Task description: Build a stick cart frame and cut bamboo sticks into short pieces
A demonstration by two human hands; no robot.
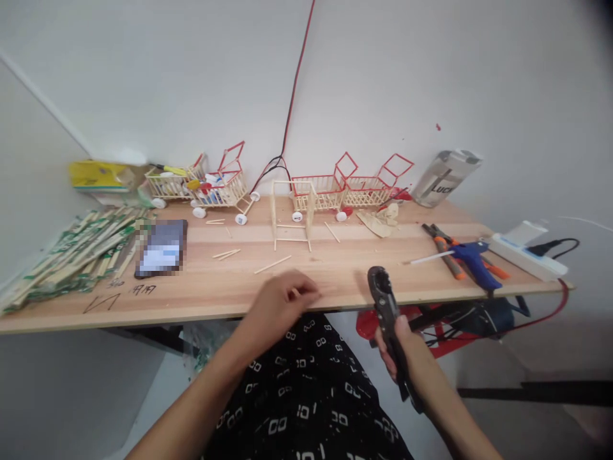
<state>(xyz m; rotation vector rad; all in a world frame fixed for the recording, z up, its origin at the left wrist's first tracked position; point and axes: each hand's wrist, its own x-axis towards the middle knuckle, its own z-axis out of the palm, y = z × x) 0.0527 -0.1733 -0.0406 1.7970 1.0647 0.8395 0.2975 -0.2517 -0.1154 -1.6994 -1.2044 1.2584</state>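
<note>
My right hand (407,351) is wrapped round the handles of black crimping pliers (384,301), their jaws pointing up at the table's front edge. My left hand (282,300) is over the front edge, thumb and fingers curled together in a pinch; whatever may be between them is hidden. Just beyond it lies a loose wooden stick (272,264). Farther back stands a bare frame of wooden sticks (273,220). Behind this is a small stick-built cart (318,185) with red upper rails and white wheels.
More model carts (223,190) line the wall. Bundled wooden sticks (90,249) and a phone (163,249) lie left. A blue glue gun (476,262), orange-handled pliers (447,255) and a power strip (527,255) are right. A can (445,179) leans behind.
</note>
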